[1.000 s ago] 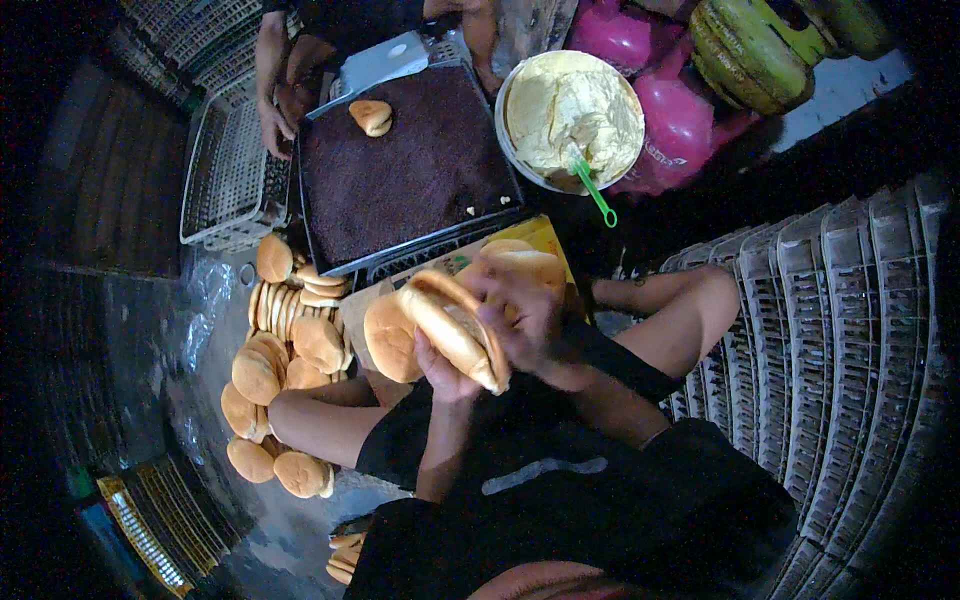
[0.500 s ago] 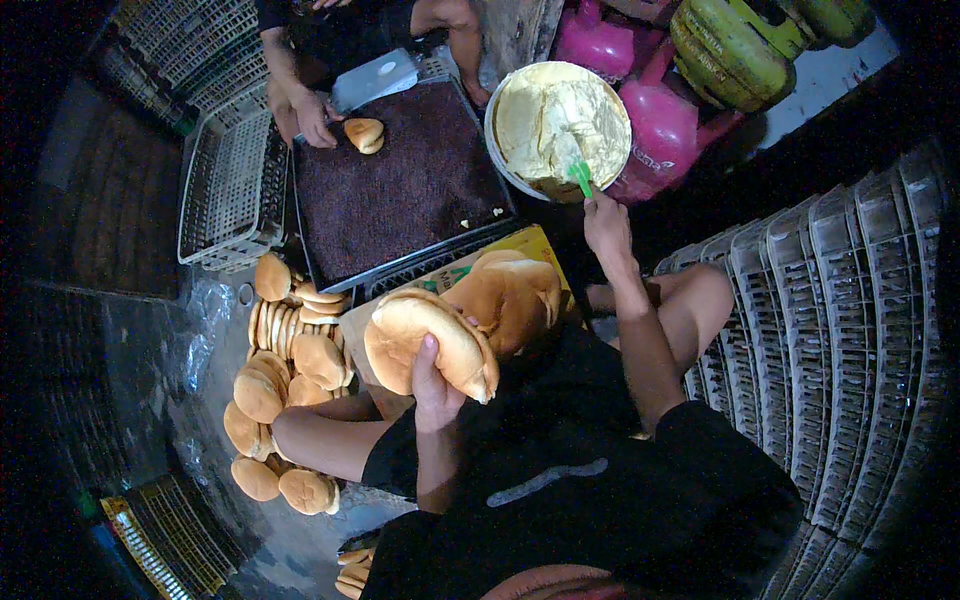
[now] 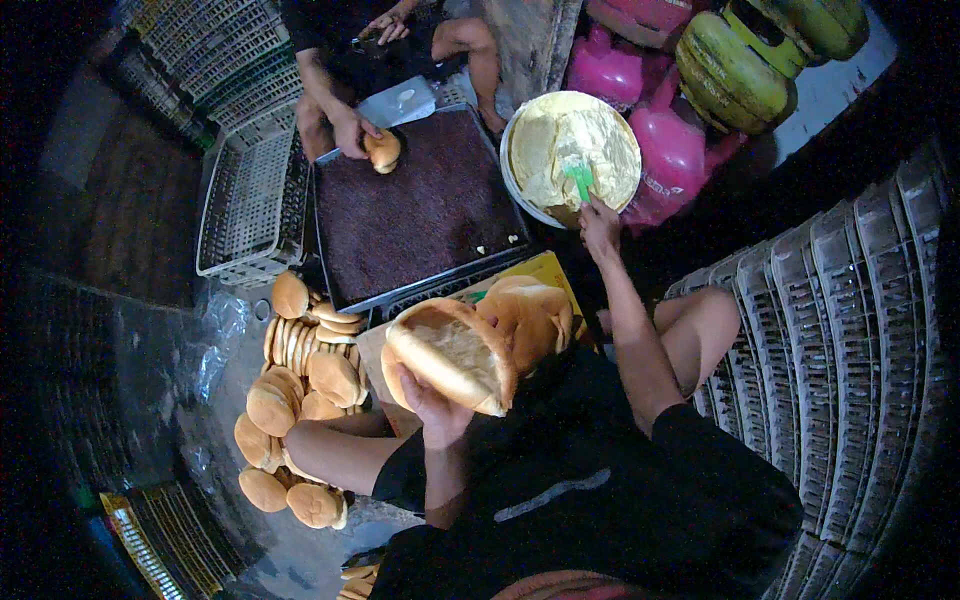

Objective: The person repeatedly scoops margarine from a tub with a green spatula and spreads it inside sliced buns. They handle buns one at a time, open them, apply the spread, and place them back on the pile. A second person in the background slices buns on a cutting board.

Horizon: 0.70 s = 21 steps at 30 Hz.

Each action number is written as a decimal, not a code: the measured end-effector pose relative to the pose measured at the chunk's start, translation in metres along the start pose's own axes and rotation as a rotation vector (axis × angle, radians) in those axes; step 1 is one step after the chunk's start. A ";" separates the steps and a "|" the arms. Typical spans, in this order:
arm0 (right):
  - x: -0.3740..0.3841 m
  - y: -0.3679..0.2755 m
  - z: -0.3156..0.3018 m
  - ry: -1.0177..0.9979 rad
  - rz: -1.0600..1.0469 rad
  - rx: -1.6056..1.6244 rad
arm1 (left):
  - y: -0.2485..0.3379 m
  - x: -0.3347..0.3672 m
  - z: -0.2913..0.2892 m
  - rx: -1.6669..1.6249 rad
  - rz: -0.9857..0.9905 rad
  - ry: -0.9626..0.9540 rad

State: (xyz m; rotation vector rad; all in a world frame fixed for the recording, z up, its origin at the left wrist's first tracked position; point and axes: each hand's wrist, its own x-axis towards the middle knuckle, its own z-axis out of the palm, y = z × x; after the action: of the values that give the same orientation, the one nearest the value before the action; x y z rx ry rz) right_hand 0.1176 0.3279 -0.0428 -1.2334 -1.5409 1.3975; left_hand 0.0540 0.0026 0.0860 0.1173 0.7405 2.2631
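Observation:
My left hand [image 3: 435,410] is closed around a large round bun [image 3: 450,350], split so that its pale inside faces up. Behind it, several more buns [image 3: 530,315] sit on a cardboard box [image 3: 548,268]. At the far right, my right hand [image 3: 600,228] grips a green-handled spatula [image 3: 580,180], its end in the pale yellow cream of a white tub [image 3: 510,170]. A black tray [image 3: 420,210] covered with dark brown sprinkles lies left of the tub. Over the tray's far left corner, a co-worker's hand [image 3: 352,133] holds a filled bun [image 3: 382,152].
Stacked buns [image 3: 290,390] lie on the floor to my left, beside clear plastic [image 3: 218,330]. A pale plastic crate [image 3: 245,200] stands left of the tray. Pink gas cylinders [image 3: 665,150] and green gas cylinders [image 3: 735,70] stand far right. Stacked crates [image 3: 810,350] line my right side.
The bun in my left hand has been spread open, showing its inside. My right hand keeps the spatula in the cream. The co-worker's hand has taken hold of the bun on the tray.

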 end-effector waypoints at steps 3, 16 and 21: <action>-0.022 -0.023 -0.003 -0.084 -0.059 0.131 | 0.004 0.011 0.010 -0.199 0.079 -0.049; -0.219 -0.172 0.049 -0.659 -0.526 -0.119 | 0.068 0.081 -0.002 -0.427 0.343 -0.443; -0.239 -0.182 0.061 -0.661 -0.680 -0.185 | 0.078 0.070 0.026 -0.270 0.227 -0.275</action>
State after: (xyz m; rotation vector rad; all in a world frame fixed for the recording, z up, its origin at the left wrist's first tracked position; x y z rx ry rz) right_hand 0.0967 0.0889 0.1486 -0.2361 -2.2889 1.2518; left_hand -0.0378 0.0190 0.1406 0.3918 0.2855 2.4712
